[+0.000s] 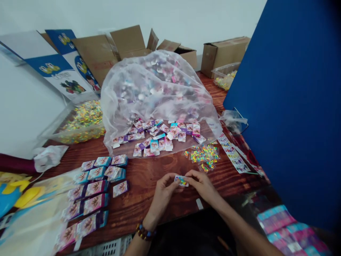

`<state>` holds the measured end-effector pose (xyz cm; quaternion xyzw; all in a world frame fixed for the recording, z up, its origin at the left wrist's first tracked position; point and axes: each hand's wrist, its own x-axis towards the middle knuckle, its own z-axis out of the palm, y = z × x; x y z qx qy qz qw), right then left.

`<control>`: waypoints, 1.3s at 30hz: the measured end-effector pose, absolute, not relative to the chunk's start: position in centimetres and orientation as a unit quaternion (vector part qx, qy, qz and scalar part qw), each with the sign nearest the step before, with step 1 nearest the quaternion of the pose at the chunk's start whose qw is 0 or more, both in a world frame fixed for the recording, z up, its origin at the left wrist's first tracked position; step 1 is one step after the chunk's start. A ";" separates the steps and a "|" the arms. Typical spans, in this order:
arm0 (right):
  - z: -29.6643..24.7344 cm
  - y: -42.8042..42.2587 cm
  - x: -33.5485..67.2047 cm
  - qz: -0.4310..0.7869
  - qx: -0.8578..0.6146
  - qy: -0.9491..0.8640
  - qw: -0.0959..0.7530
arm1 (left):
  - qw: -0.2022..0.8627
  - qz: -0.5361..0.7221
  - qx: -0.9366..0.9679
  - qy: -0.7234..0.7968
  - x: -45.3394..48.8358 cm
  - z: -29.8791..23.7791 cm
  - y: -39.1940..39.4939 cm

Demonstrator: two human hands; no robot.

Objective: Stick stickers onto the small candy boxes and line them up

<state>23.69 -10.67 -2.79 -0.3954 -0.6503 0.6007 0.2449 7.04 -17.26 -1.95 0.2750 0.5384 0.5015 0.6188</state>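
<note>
My left hand and my right hand meet over the near edge of a wooden table, both pinched on one small packet of coloured bits. Just beyond them lie a few clear packets of coloured candy. A big clear plastic bag lies open behind, spilling several small purple and blue boxes. To my left, finished small boxes are stacked in rows.
A clear tub of coloured candy sits at the back left beside printed cartons. Brown cardboard boxes line the wall. A blue panel stands on the right, with a sticker strip at its foot.
</note>
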 end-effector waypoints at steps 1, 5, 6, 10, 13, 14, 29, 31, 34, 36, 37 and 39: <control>-3.3 -11.0 23.5 0.621 -0.399 -0.621 0.265 | 0.621 0.503 0.273 0.536 7.1 -2.0 -17.1; -4.6 -11.4 23.1 0.679 -0.402 -0.541 0.290 | 0.620 0.491 0.289 0.539 7.5 -2.2 -16.6; -4.8 -11.4 23.2 0.685 -0.405 -0.532 0.290 | 0.621 0.479 0.300 0.543 7.6 -2.2 -16.5; -5.5 -11.0 24.0 0.660 -0.430 -0.545 0.286 | 0.562 0.403 0.422 0.586 7.0 -1.8 -15.3; -6.2 -11.0 24.9 0.619 -0.470 -0.552 0.302 | 0.336 0.358 0.562 0.665 5.6 -1.1 -12.9; -6.4 -11.1 25.1 0.608 -0.480 -0.556 0.303 | 0.252 0.330 0.591 0.692 5.2 -0.9 -11.9; -6.6 -11.2 25.2 0.604 -0.454 -0.577 0.310 | 0.083 0.133 0.694 0.703 5.4 -1.6 -7.5; -6.5 -11.2 25.2 0.603 -0.454 -0.576 0.314 | 0.048 0.106 0.719 0.685 4.4 -1.6 -6.1; -6.2 -11.2 25.1 0.604 -0.456 -0.572 0.317 | 0.005 0.051 0.770 0.636 3.5 -1.7 -4.3; -5.9 -11.2 25.1 0.601 -0.455 -0.575 0.317 | 0.000 0.040 0.786 0.617 3.3 -1.6 -3.4; -5.7 -11.2 25.1 0.602 -0.453 -0.576 0.317 | -0.002 0.039 0.788 0.614 3.2 -1.4 -3.0; -5.6 -11.2 25.2 0.606 -0.448 -0.576 0.317 | -0.007 0.037 0.791 0.611 3.1 -1.0 -2.5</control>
